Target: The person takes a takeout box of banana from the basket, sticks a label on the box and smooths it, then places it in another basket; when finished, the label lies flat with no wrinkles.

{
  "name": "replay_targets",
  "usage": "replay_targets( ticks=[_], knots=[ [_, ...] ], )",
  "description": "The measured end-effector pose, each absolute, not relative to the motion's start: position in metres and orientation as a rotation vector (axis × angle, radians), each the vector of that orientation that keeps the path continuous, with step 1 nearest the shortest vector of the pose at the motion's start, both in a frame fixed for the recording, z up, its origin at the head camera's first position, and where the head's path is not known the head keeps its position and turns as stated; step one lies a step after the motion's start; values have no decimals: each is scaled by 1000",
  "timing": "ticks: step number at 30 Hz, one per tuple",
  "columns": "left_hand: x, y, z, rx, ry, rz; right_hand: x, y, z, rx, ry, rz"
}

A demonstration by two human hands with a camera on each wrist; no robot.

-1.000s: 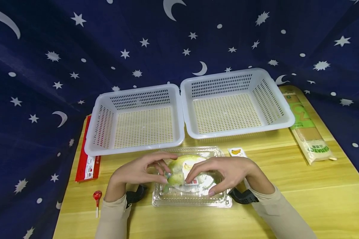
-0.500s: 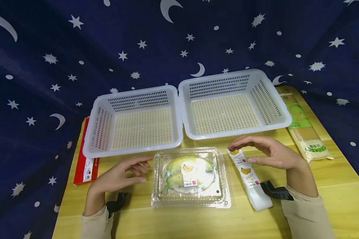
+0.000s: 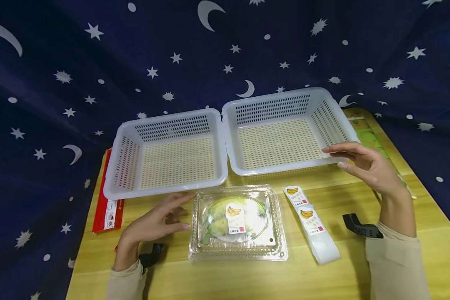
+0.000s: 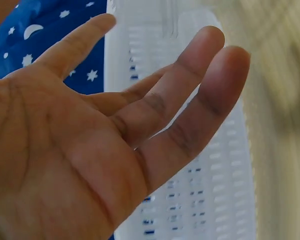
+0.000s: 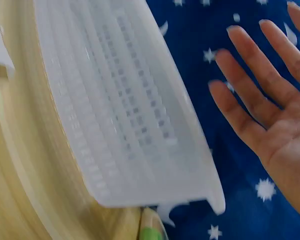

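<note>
A clear plastic clamshell box (image 3: 238,252) with yellow-green fruit (image 3: 215,223) inside lies closed on the table. On its lid is a white label (image 3: 235,221) with a banana picture. My left hand (image 3: 153,223) hovers at the box's left edge, fingers relaxed and holding nothing; its bare palm (image 4: 65,155) faces the left wrist camera. Over to the right, my right hand (image 3: 373,168) is raised by the front right corner of the right basket, its spread fingers (image 5: 250,100) holding nothing. Between box and right wrist lies a strip of banana stickers (image 3: 324,248).
Two white perforated baskets stand side by side behind the box, the left basket (image 3: 165,192) and the right basket (image 3: 281,169). A red packet (image 3: 106,216) sticks out beneath the left one. A green-labelled bag (image 3: 371,137) is partly hidden behind my right hand. A starry curtain (image 3: 195,83) hangs behind.
Both hands have left the box lid, where the right fingers were at the label. The right hand passed over the sticker strip, then rose farther right; the left shifted left, then slightly back.
</note>
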State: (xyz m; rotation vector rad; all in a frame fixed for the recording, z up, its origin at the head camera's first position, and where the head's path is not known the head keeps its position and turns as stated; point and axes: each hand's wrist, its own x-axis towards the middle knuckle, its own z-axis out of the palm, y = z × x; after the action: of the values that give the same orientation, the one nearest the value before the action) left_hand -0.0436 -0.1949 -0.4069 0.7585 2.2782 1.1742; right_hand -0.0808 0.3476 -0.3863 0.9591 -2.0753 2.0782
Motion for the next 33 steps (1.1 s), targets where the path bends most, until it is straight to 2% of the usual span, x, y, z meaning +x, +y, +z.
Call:
replay_targets(
  ticks=[12,23,33],
  knots=[
    [-63,-178,-435,883,2048,1295,-99,380,-415,616,-1921,2019],
    [-72,-169,-445,921,1889,1422,-103,386,-434,309,-2054,2081],
    [-73,-166,-452,829,1818,1484,-103,392,-446,335,-2159,2217]
  ],
)
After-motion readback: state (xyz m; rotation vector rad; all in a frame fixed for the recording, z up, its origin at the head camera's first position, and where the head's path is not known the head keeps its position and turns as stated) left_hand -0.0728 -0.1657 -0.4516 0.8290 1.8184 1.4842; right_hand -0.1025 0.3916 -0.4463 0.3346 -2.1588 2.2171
